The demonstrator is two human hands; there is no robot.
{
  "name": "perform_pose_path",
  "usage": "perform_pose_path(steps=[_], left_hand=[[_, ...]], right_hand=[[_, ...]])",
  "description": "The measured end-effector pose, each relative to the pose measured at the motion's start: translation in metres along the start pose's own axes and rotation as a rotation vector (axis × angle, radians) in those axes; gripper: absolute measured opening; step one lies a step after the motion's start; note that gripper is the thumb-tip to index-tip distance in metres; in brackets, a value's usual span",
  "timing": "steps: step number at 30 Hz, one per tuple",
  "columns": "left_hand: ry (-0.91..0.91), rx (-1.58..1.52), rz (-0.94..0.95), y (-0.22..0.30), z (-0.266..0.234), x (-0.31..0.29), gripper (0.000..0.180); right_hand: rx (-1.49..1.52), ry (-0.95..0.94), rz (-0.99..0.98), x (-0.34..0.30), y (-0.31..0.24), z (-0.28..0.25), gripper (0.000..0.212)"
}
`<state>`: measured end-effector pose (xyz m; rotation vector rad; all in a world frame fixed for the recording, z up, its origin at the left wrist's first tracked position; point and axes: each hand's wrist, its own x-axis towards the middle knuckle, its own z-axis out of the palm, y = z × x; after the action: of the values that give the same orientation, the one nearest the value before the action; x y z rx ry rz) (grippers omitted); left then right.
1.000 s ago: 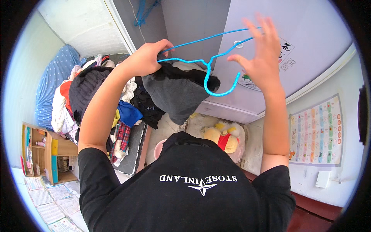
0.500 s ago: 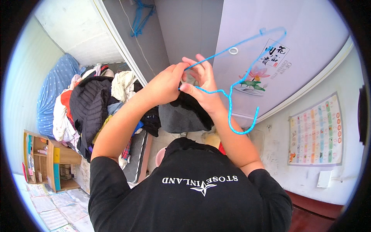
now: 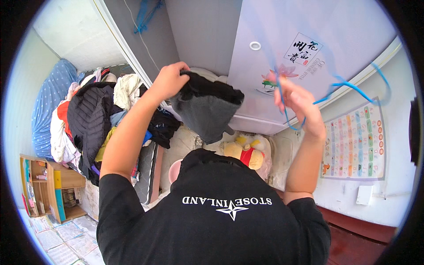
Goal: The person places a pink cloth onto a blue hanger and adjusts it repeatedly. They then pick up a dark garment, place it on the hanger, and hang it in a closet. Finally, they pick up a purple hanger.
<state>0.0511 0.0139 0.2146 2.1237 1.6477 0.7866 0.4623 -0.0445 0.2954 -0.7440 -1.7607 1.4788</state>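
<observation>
My left hand point(image 3: 170, 82), its fingers closed, pinches the top edge of a dark grey garment with a black fleecy inside point(image 3: 203, 117). The garment hangs in front of the wardrobe; its full shape is folded away from view. Off to the right, my right hand point(image 3: 302, 106) has curled fingers around a blue wire clothes hanger point(image 3: 353, 87). Motion smears the hanger, and its frame shows only as faint blue streaks. Hand and hanger are well apart from the garment.
Clothes, with a black padded jacket point(image 3: 90, 117), lie heaped on a bed at left. Another blue hanger point(image 3: 143, 20) hangs inside the wardrobe beside its pale door point(image 3: 274, 26). Below stand a red-and-yellow plush toy point(image 3: 247, 152) and a pink basin point(image 3: 175, 171). A small wooden shelf point(image 3: 68, 179) is at lower left.
My hands have moved apart. The right hand has carried the hanger to the right, away from the left hand. The garment now hangs higher and more open from my left hand.
</observation>
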Motion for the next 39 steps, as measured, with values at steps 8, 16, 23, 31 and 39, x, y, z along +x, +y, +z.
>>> perform_pose_path(steps=[8,16,23,31,39], left_hand=[[-0.491,-0.212,-0.051,0.017,-0.028,0.044,0.034],[-0.253,0.168,0.254,0.048,-0.037,0.049,0.032],[-0.159,0.094,0.263,0.058,-0.055,0.040,0.028],[-0.175,-0.039,0.267,0.093,-0.045,0.042,0.022],[-0.319,-0.513,0.049,0.086,-0.040,0.036,0.024]], right_hand=[[-0.606,-0.223,0.568,-0.001,0.029,-0.039,0.071],[-0.510,-0.246,0.572,0.034,0.018,-0.044,0.083],[-0.898,-0.225,0.572,0.039,-0.037,-0.041,0.086],[-1.120,-0.315,0.475,0.089,0.028,0.021,0.084],[-0.749,-0.194,0.209,0.105,0.100,0.048,0.078]])
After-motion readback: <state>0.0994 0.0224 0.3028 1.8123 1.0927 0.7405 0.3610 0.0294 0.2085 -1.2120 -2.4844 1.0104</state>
